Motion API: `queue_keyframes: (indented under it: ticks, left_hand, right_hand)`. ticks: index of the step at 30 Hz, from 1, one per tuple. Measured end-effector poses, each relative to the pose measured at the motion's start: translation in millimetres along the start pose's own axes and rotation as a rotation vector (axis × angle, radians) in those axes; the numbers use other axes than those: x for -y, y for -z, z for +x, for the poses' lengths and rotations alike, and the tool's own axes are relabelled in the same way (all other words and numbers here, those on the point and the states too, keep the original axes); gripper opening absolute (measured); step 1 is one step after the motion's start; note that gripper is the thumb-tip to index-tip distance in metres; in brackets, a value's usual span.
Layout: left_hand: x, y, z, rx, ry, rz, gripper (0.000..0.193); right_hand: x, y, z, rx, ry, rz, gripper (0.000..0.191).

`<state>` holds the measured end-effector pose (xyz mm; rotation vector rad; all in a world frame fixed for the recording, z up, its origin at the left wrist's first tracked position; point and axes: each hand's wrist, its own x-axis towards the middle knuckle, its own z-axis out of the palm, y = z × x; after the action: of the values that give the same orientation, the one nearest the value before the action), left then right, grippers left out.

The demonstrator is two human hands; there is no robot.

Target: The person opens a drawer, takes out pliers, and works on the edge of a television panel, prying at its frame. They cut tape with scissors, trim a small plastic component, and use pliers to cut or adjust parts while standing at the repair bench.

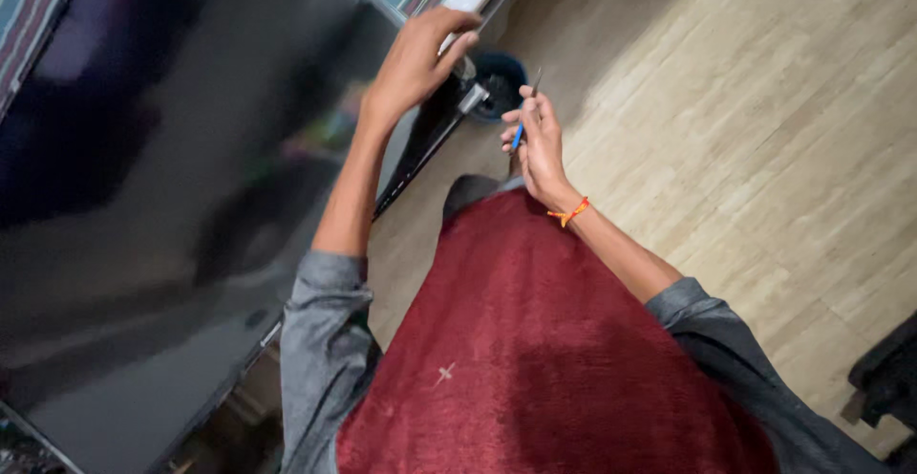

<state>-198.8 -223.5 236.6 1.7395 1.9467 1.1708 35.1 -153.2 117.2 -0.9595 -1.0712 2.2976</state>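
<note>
Beside the dark panel (172, 178) — right hand (541, 141) gripping a blue-handled tool (523, 118).

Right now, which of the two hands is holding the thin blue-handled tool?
The right hand, the one with the orange thread at its wrist, holds the blue-handled tool upright over the wooden floor. The left hand instead reaches to the corner of the large dark screen.

screen (162, 168): glossy black
apron (535, 359): dark red
sleeves (320, 331): grey
wristband (570, 212): orange
screwdriver (519, 133): blue handle
floor (745, 101): pale wood planks
bucket (501, 77): blue
</note>
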Motion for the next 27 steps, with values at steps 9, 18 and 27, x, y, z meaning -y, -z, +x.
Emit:
queue_keyframes:
  ticks: [9, 18, 27]
  left_hand:
    - [48.7, -14.5, 21.0, 0.411, -0.12, -0.04, 0.018]
    - [60.7, -6.5, 26.6, 0.699, 0.013, 0.001, 0.028]
    - [72.3, 5.1, 6.5, 0.657, 0.014, -0.036, 0.036]
  right_hand:
    - [-18.1, -42.7, -20.5, 0.017, -0.056, 0.197, 0.037]
    - [-31.4, -114.3, -50.7, 0.028, 0.007, 0.376, 0.027]
    - [-37.2, -137.2, -38.4, -0.137, 0.096, 0.241, 0.038]
